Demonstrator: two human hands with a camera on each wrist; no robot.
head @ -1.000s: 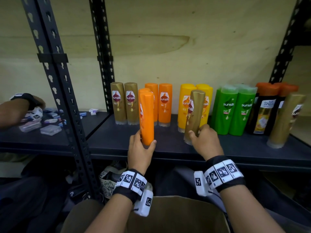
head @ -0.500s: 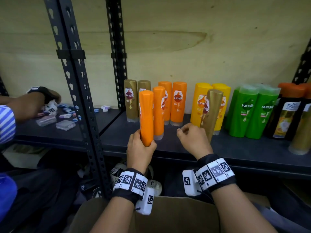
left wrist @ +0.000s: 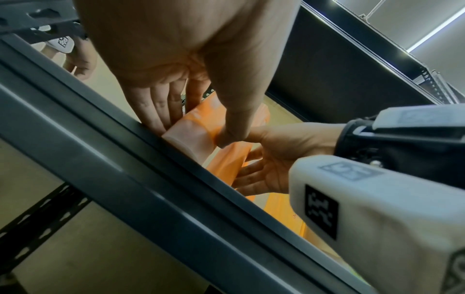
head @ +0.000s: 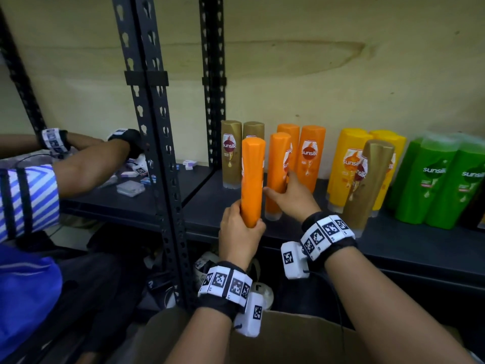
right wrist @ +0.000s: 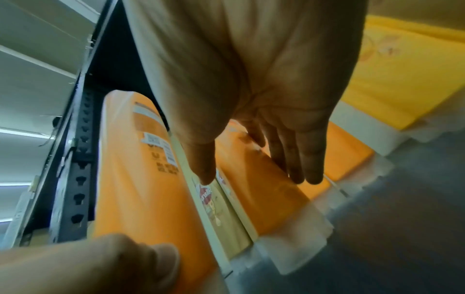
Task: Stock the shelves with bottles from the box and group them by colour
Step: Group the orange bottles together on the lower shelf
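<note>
Our left hand (head: 240, 228) wraps low end of orange bottle (head: 252, 179), held upright at shelf (head: 210, 206) front edge, middle of frame. Our right hand (head: 294, 195), fingers out straight, touches second orange bottle (head: 277, 177) standing on shelf just right of it. Behind: gold, orange, yellow bottles in groups. Green bottles (head: 441, 185) at right edge. Lone gold bottle (head: 367, 185) stands before yellow ones.

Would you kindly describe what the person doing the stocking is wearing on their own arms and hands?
Both forearms are bare, with no sleeves or gloves. The left hand and the right hand each have a black wrist strap carrying a row of white square tiles printed with black coded markers. A white camera block hangs under each wrist, also marked; a thin dark cable trails from the right one.
</note>
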